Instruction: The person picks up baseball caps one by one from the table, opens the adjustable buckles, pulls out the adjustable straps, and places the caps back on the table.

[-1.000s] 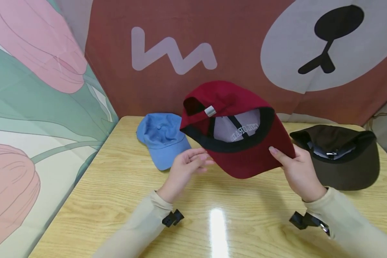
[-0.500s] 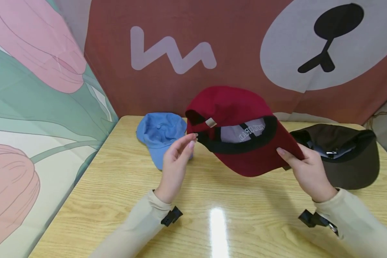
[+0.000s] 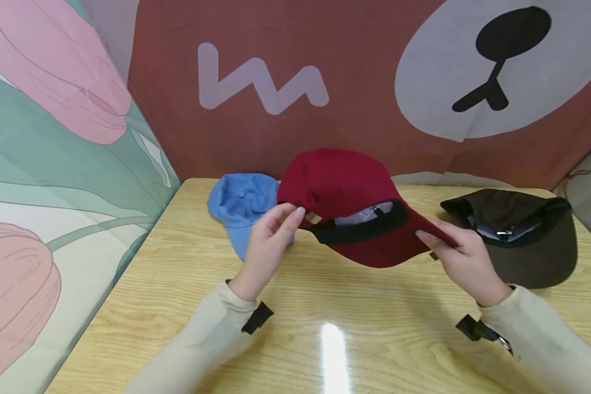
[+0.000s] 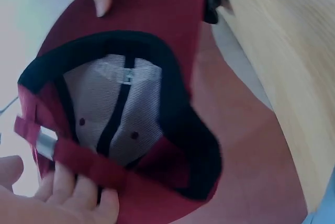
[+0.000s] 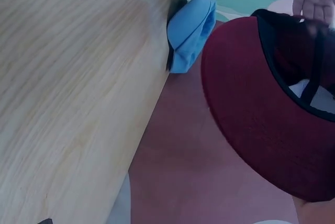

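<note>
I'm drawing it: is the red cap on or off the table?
Off: left hand and right hand hold the red cap above the table.

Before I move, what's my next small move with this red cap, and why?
Perhaps lower the red cap onto the bare table between the blue cap and the dark cap: your right grip has its brim, your left grip is at its back strap, and it's off the table.

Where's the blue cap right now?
In the head view, the blue cap lies at left on the table, beyond the left hand and the red cap.
</note>
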### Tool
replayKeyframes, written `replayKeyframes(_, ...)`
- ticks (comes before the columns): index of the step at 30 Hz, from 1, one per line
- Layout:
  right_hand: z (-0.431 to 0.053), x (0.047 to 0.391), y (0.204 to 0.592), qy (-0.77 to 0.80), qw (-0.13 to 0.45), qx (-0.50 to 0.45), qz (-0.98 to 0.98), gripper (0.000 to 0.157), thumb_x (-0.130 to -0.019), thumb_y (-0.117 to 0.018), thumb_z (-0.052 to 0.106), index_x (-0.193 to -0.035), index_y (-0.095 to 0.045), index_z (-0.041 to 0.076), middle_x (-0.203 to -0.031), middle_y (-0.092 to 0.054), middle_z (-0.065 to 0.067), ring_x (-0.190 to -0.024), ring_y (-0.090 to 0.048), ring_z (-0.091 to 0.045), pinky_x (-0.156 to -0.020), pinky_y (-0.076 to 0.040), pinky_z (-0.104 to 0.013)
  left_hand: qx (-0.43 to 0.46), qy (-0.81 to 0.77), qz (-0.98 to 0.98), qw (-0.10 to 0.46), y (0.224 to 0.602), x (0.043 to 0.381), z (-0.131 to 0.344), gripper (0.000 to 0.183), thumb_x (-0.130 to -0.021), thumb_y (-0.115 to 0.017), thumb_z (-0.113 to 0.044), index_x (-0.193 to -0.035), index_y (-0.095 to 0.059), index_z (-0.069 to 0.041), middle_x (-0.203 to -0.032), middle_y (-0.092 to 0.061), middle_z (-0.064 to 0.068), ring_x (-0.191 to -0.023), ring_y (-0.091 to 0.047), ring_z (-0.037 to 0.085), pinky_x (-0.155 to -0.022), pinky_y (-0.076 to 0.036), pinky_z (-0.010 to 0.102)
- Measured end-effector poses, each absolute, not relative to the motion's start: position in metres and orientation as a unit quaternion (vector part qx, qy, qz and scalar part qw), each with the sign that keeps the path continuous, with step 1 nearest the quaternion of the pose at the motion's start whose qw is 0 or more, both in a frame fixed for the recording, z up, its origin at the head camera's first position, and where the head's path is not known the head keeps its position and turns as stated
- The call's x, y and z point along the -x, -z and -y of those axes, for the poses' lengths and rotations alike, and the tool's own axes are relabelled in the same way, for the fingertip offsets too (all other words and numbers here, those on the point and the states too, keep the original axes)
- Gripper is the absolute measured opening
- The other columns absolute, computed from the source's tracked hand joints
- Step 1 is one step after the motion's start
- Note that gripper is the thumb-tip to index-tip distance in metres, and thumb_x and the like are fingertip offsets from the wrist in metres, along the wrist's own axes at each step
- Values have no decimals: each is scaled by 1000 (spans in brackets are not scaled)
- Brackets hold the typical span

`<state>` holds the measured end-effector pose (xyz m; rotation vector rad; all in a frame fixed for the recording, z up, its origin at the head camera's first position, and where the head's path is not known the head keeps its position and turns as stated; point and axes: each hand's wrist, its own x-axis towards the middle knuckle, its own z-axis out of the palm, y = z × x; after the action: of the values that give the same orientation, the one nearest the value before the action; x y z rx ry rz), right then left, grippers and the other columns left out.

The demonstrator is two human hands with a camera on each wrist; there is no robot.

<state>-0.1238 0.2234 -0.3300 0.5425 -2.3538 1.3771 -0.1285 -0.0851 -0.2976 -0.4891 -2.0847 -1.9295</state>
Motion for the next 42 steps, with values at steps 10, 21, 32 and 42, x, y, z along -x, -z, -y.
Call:
replayKeyframes(10, -226, 141, 336, -486, 160, -196, 836, 24, -94, -60, -2, -116, -66, -6, -98, -66, 21, -74, -58, -8, -53, -42, -21, 133, 793, 594, 23, 281, 136, 89, 22, -95, -55, -3, -75, -59, -11, -74, -61, -1, -77, -53, 14, -76, -45, 25)
replayKeyframes(21, -229, 162, 333, -442, 120, -204, 865, 27, -97, -57, 4, -122, -65, -4, -109, -70, -13, -93, -58, 8, -76, -45, -9, 145, 824, 547, 16, 268, 139, 89, 26, -96, -50, 2, -75, -58, -11, -73, -59, -2, -75, -55, 12, -77, -46, 25)
replayKeyframes(32, -219, 174, 336, -418, 81, -196, 884, 20, -96, -59, 5, -110, -71, -4, -98, -71, -17, -76, -57, -9, -64, -40, -23, 143, 862, 485, 47, 255, 153, 72, 27, -98, -48, 1, -76, -57, -11, -74, -61, -1, -70, -53, 10, -66, -41, 21)
replayKeyframes(42, -199, 169, 330, -395, 117, -196, 890, 43, -91, -63, -1, -132, -51, -10, -130, -51, -28, -108, -54, -42, -84, -48, -55, 130, 887, 427, 119, 248, 157, 57, 27, -98, -48, 5, -77, -59, -8, -75, -63, 1, -67, -53, 11, -62, -40, 20)
